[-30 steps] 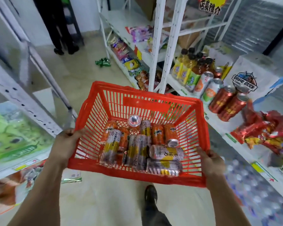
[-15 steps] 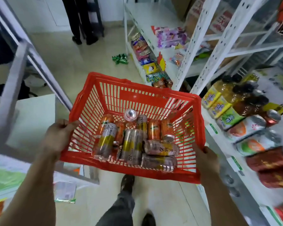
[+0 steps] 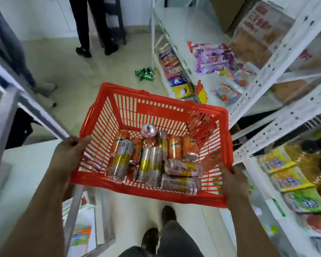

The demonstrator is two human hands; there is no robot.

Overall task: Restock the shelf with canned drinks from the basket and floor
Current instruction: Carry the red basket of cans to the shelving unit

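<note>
We take the red basket (image 3: pixel 176 115) as our landmark, held out in front of us above the pale floor (image 3: pixel 78 76) in the middle of the aisle. To the right of the basket stands the white shelf (image 3: pixel 278 58), its perforated uprights slanting across the view; its boards carry purple and pink snack packets (image 3: pixel 213 60) beyond the basket's far right corner, and yellow-labelled drink bottles (image 3: pixel 283 169) just right of the basket's near right corner, blurred. To the left of the basket we see a grey metal rack (image 3: pixel 9 93) with a pale flat surface below it. Far beyond the basket, another person's dark legs and shoes (image 3: pixel 96 30) stand on the floor. Directly below the basket's near rim are our own dark trouser leg and shoes (image 3: pixel 167 216). Our left hand (image 3: pixel 70 154) grips the basket's left rim near the near corner, thumb over the top edge and fingers curled underneath; our right hand (image 3: pixel 233 182) grips the near right corner, thumb along the rim. The two hands are well apart, one at each side. Inside the basket the canned drinks (image 3: pixel 156 154) lie in a heap on its floor toward the near side: orange cans farther from us, silver-and-yellow cans nearer, most on their sides and touching, one pink can standing with its silver top toward us. Beyond the basket's far rim, a small cluster of green wrapped items (image 3: pixel 144 74) lies on the floor just beside the foot of the shelf.
</note>
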